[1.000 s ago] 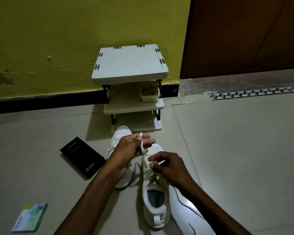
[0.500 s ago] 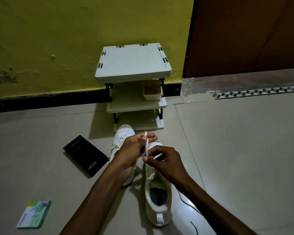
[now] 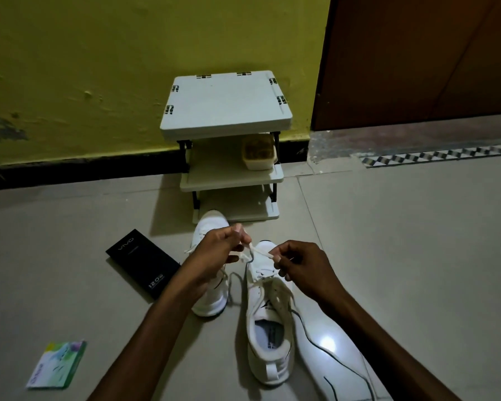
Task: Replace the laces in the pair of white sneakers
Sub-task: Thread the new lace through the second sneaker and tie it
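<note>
The left hand (image 3: 217, 251) and right hand (image 3: 300, 269) are each pinching the white lace (image 3: 260, 251), holding it above the toe of the nearer sneaker (image 3: 269, 328).

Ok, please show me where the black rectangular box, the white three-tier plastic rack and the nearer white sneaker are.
Black rectangular box (image 3: 145, 267): head view, middle of its lid.
White three-tier plastic rack (image 3: 226, 102): head view, bare top shelf.
Nearer white sneaker (image 3: 272, 369): head view, its heel tab.

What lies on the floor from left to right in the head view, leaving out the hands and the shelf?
green packet → black box → farther sneaker → nearer sneaker → thin dark cord
</note>
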Available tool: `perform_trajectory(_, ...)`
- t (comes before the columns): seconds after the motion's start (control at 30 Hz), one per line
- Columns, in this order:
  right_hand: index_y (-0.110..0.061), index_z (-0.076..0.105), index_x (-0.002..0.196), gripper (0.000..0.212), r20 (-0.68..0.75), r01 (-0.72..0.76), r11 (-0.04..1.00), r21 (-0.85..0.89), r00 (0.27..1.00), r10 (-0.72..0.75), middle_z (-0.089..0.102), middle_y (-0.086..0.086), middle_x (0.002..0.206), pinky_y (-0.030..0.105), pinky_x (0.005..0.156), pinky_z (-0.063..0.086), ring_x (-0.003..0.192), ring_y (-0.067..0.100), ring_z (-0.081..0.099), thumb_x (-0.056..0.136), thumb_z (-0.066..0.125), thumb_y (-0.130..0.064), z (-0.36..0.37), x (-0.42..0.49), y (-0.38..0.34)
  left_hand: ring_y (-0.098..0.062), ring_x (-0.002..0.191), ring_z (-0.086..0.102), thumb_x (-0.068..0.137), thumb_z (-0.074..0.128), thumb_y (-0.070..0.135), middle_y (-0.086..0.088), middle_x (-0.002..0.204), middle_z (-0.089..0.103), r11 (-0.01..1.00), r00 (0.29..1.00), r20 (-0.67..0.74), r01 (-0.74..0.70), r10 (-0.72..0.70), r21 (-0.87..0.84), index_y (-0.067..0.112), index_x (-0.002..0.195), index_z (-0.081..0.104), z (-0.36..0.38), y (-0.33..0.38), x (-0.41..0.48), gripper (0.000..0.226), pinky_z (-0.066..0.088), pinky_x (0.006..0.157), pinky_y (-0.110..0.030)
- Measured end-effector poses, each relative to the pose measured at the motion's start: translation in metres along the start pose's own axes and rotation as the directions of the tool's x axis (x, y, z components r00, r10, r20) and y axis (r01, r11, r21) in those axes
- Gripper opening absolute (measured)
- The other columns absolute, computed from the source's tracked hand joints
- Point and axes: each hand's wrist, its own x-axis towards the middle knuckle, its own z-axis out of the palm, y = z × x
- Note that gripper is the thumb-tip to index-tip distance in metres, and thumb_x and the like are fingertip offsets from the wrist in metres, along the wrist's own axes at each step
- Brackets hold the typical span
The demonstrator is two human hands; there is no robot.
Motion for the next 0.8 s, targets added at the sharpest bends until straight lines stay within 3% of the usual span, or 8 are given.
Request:
perform_trajectory(0.07, -0.019, 0.074, 0.083, 0.015, -0.014, 0.004, 1.000, -0.003, 1.000, -0.004, 0.069, -0.001, 0.072, 0.033, 0.067, 0.056, 0.058, 0.006, 0.065, 0.089, 0.064, -0.010, -0.002, 0.000, 0.004, -0.026, 0.091, 0.061, 0.100, 0.038, 0.051, -0.007, 0.098, 0.068, 0.883, 0.990, -0.123, 0.003, 0.062, 0.469, 0.017, 0.085, 0.065, -0.003, -0.007, 0.005, 0.046, 0.049, 0.081, -0.038)
perform_trajectory(0.13, -0.021, 0.075, 0.082, 0.018, -0.039, 0.029, 0.999, -0.041, 0.999, -0.030, 0.069, -0.003, 0.070, 0.036, 0.069, 0.058, 0.059, 0.007, 0.066, 0.089, 0.064, -0.009, -0.003, 0.000, 0.008, -0.026, 0.095, 0.059, 0.099, 0.042, 0.049, -0.005, 0.100, 0.064, 0.604, 0.936, -0.255, 0.058, 0.245, 0.795, 0.015, 0.092, 0.063, -0.001, -0.010, 0.004, 0.040, 0.045, 0.079, -0.037)
perform_trajectory(0.23, -0.022, 0.075, 0.080, 0.012, -0.026, 0.081, 0.991, -0.105, 0.996, -0.084, 0.070, -0.005, 0.069, 0.036, 0.070, 0.059, 0.059, 0.008, 0.067, 0.083, 0.073, -0.010, -0.003, -0.001, 0.010, -0.017, 0.089, 0.060, 0.098, 0.050, 0.035, 0.005, 0.093, 0.064, 0.784, 0.928, -0.173, -0.166, 0.329, 0.599, 0.021, 0.091, 0.060, 0.004, -0.013, 0.004, 0.018, 0.045, 0.076, -0.031)
perform_trajectory(0.37, -0.021, 0.069, 0.075, 0.020, -0.075, 0.046, 0.996, -0.076, 0.996, -0.052, 0.070, -0.001, 0.067, 0.030, 0.065, 0.059, 0.062, 0.012, 0.069, 0.068, 0.087, -0.015, 0.000, 0.000, 0.008, -0.010, 0.090, 0.065, 0.100, 0.048, 0.025, 0.008, 0.094, 0.070, 0.873, 0.943, 0.257, -0.300, 0.211, 0.385, 0.026, 0.097, 0.064, 0.024, -0.022, 0.001, 0.016, 0.051, 0.085, -0.033)
perform_trajectory(0.5, -0.014, 0.065, 0.078, 0.014, -0.184, 0.016, 0.998, 0.055, 0.983, -0.005, 0.069, 0.006, 0.074, 0.032, 0.062, 0.060, 0.065, 0.021, 0.071, 0.078, 0.076, -0.006, 0.001, 0.000, 0.009, -0.011, 0.065, 0.066, 0.094, 0.061, 0.022, 0.000, 0.071, 0.071, 0.964, 0.967, 0.198, -0.197, 0.160, 0.181, 0.020, 0.083, 0.068, 0.033, -0.032, 0.002, 0.013, 0.052, 0.066, -0.026)
perform_trajectory(0.6, -0.009, 0.066, 0.088, 0.011, -0.139, -0.076, 0.982, 0.171, 0.985, 0.101, 0.071, 0.010, 0.081, 0.031, 0.066, 0.060, 0.065, 0.017, 0.071, 0.091, 0.058, -0.001, 0.000, -0.004, 0.011, -0.001, 0.054, 0.059, 0.090, 0.067, 0.019, 0.006, 0.061, 0.067, 0.929, 0.975, 0.102, -0.218, 0.196, 0.299, 0.022, 0.074, 0.068, 0.032, -0.039, 0.008, 0.016, 0.043, 0.057, -0.014)
perform_trajectory(0.73, -0.025, 0.068, 0.103, 0.032, 0.182, -0.053, 0.875, -0.482, 0.970, 0.159, 0.067, -0.008, 0.101, 0.021, 0.073, 0.053, 0.084, 0.011, 0.067, 0.075, 0.077, -0.037, 0.007, -0.015, 0.020, 0.006, 0.064, 0.058, 0.087, 0.068, 0.018, 0.014, 0.065, 0.066, 0.853, 0.974, 0.088, -0.225, 0.209, 0.470, 0.029, 0.071, 0.067, 0.030, -0.046, 0.014, 0.020, 0.039, 0.061, -0.012)
perform_trajectory(0.8, -0.024, 0.064, 0.098, 0.030, 0.164, 0.022, 0.769, -0.638, 0.980, 0.108, 0.062, -0.006, 0.095, 0.014, 0.061, 0.039, 0.081, 0.012, 0.059, 0.077, 0.071, -0.043, 0.017, -0.023, 0.021, 0.003, 0.073, 0.060, 0.085, 0.066, 0.017, 0.013, 0.072, 0.068, 0.831, 0.978, 0.112, -0.207, 0.174, 0.516, 0.030, 0.071, 0.068, 0.032, -0.051, 0.015, 0.019, 0.044, 0.071, -0.020)
